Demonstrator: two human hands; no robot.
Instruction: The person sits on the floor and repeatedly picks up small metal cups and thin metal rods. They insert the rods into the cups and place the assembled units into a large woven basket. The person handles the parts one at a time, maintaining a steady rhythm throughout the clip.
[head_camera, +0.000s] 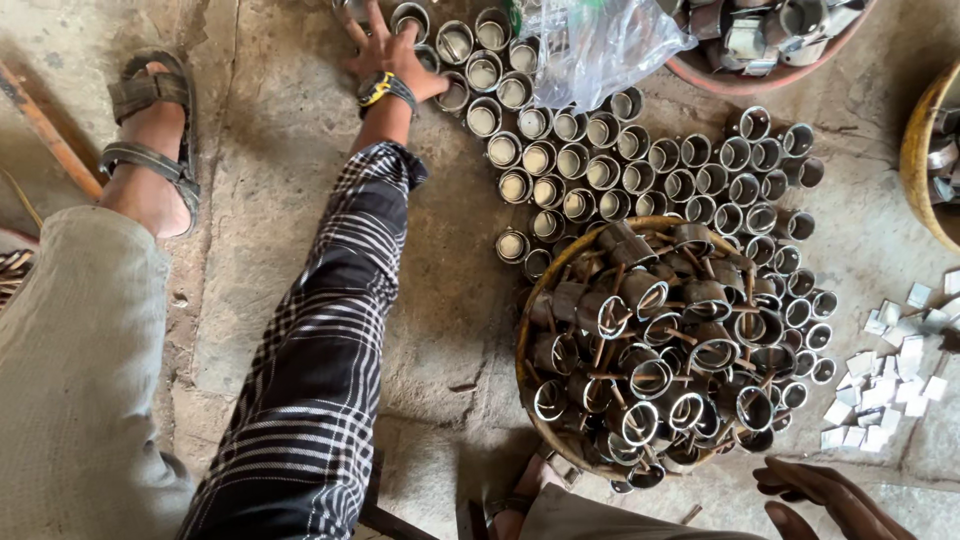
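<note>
The left hand (385, 50) is stretched far across the floor (260, 250), fingers spread flat on upright cups (560, 170) set in rows, seemingly to keep them packed. The right hand (830, 495) is held open and empty near the basket (530, 370)

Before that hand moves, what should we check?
1. Left hand on the cups: ok, it rests on the top-left ones.
2. Left grip open, fingers spread: ok.
3. Right hand empty, open, by the basket: ok.
4. Room in the basket: not ok, heaped full.
5. Cups uncovered: not ok, a plastic bag lies over some.
6. What is under the bag: cannot tell.
</note>
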